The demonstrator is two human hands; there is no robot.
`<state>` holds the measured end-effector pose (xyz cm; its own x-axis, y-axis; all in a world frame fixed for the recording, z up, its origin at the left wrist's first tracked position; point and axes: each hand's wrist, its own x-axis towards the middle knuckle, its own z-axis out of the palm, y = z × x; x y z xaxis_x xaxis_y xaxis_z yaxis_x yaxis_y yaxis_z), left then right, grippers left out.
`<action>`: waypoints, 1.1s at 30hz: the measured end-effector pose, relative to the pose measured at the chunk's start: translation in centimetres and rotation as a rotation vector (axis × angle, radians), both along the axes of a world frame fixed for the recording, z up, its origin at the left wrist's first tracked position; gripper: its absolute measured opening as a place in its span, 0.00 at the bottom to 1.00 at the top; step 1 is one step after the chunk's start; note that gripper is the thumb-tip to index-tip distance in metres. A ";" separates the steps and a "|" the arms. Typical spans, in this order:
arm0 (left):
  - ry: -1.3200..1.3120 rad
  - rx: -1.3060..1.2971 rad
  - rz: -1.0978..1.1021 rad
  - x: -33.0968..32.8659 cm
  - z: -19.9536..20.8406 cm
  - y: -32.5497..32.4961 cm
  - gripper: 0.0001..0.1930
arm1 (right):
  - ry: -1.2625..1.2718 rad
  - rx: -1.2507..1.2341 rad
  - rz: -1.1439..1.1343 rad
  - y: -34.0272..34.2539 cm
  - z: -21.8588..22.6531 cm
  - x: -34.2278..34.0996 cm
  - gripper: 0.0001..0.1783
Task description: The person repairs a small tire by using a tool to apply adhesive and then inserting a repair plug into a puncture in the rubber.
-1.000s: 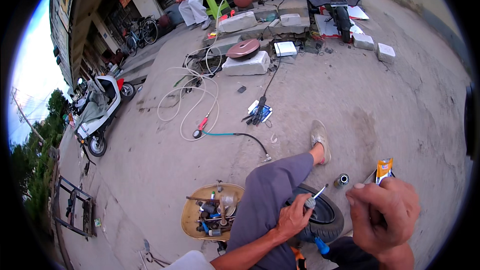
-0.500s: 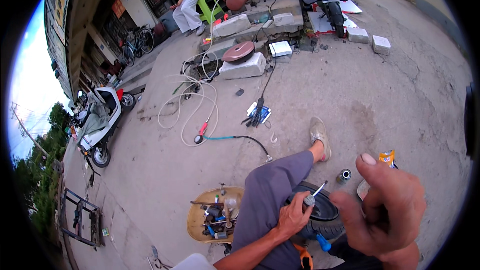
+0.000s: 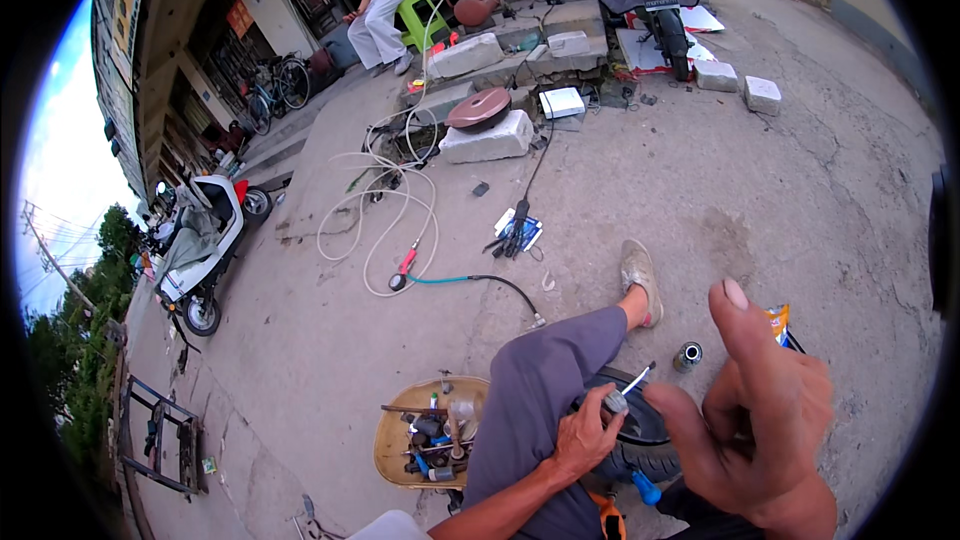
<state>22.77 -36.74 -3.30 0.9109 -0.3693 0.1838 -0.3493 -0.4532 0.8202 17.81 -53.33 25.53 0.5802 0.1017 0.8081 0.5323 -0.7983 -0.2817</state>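
My left hand [image 3: 588, 437] grips a small grey roundish piece [image 3: 615, 402] over the tyre [image 3: 648, 458], beside my bent knee. A thin white stick [image 3: 637, 378] with a dark tip slants up next to that piece; whether they are joined, I cannot tell. Raised close to the camera, my right hand [image 3: 765, 420] has its thumb and forefinger stretched apart and the other fingers curled, with nothing visible in it. A blue handle [image 3: 646, 486] rests by the tyre between my hands. Beyond the tyre stands a small metal can [image 3: 688, 356]. My right hand partly hides an orange packet [image 3: 778, 323].
A tan tub [image 3: 395, 445] of tools stands left of my leg. Ahead lie an air hose [image 3: 365, 225] with a red-handled gauge [image 3: 405, 268], black cables [image 3: 517, 228] and stone blocks [image 3: 488, 140]. A white scooter [image 3: 212, 230] stands left. A person [image 3: 380, 5] sits at the back.
My right hand has shifted slightly left and down, and its forefinger has straightened upward. My left hand keeps its grip on the grey piece, nearly in place.
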 end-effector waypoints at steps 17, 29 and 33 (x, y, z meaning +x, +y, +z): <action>0.016 0.071 -0.015 0.0 -0.7 0.3 0.29 | -0.010 -0.075 0.066 0.1 -0.7 0.9 0.49; 0.029 0.086 -0.021 0.0 -0.8 0.4 0.29 | -0.054 -0.123 0.091 0.0 -0.7 0.9 0.49; 0.009 0.103 -0.010 0.1 -0.9 0.4 0.29 | -0.059 -0.121 0.075 -0.1 -1.0 0.8 0.50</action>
